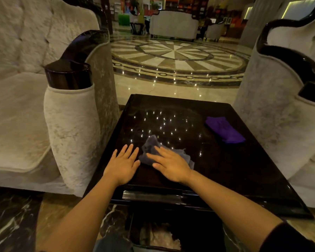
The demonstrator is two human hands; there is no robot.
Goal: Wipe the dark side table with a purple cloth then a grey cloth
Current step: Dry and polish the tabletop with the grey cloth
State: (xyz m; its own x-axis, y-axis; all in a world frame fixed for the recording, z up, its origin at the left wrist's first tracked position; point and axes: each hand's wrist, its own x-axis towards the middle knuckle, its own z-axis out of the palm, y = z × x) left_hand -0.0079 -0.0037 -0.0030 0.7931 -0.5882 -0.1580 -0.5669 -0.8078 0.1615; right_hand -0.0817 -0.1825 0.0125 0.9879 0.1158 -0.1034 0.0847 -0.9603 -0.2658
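Observation:
The dark glossy side table [225,170] stands between two armchairs, its top reflecting ceiling lights. A crumpled grey cloth [150,145] lies on its near-left part. My right hand [171,163] lies flat on top of the grey cloth, fingers spread and pointing left. My left hand [125,163] rests flat on the bare tabletop just left of the cloth, fingers apart, holding nothing. A folded purple cloth [224,130] lies by itself near the table's right edge, away from both hands.
A pale velvet armchair [71,115] with a dark wood arm presses against the table's left side, and another armchair [280,110] flanks the right. Beyond the table's far edge lies polished patterned floor [175,57] and a distant sofa [174,24].

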